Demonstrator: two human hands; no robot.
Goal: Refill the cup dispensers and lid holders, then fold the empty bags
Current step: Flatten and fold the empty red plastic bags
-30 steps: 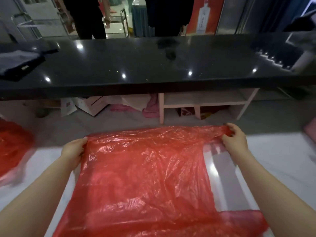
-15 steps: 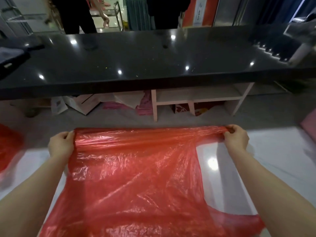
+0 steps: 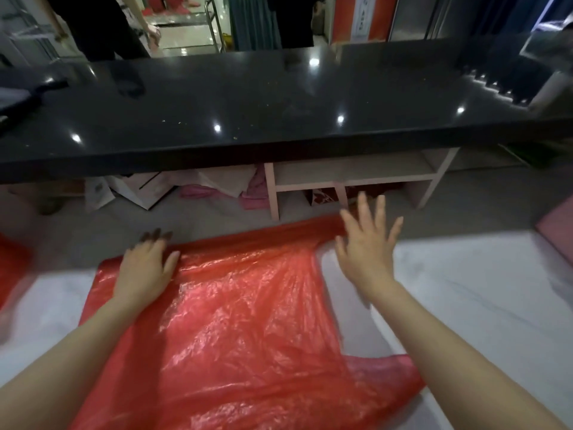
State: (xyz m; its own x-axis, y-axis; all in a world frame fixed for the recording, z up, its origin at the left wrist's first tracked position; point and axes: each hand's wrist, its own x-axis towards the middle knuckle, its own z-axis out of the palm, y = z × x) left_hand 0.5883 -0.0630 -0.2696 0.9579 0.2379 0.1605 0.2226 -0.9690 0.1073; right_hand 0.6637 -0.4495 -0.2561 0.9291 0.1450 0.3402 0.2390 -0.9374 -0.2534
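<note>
Beyond both hands runs a long black counter (image 3: 279, 119), glossy with light spots, with a pale shelf (image 3: 353, 178) and scattered paper and pink scraps on the floor under it. Nearer, under the hands, lies the white surface (image 3: 480, 290), and spread across it is the red bag (image 3: 248, 321): thin, crinkled, shiny plastic, translucent enough to show pale patches. Its far edge reaches just past the fingertips, and a handle strip (image 3: 381, 370) trails beside the right forearm. More red plastic (image 3: 12, 268) sits well to the left of the left hand.

The left hand (image 3: 145, 268) lies flat on the bag's far left corner, fingers straight, pressing it down. The right hand (image 3: 369, 246) is spread wide, fingers splayed, holding nothing; whether it touches the bag's far right corner I cannot tell, as it is blurred.

Such film looks very light, limp and slippery; it will likely trap air and slide on the smooth surface. Pinching the corners or edges, with one palm pinning the sheet, seems the safest hold for folding.
</note>
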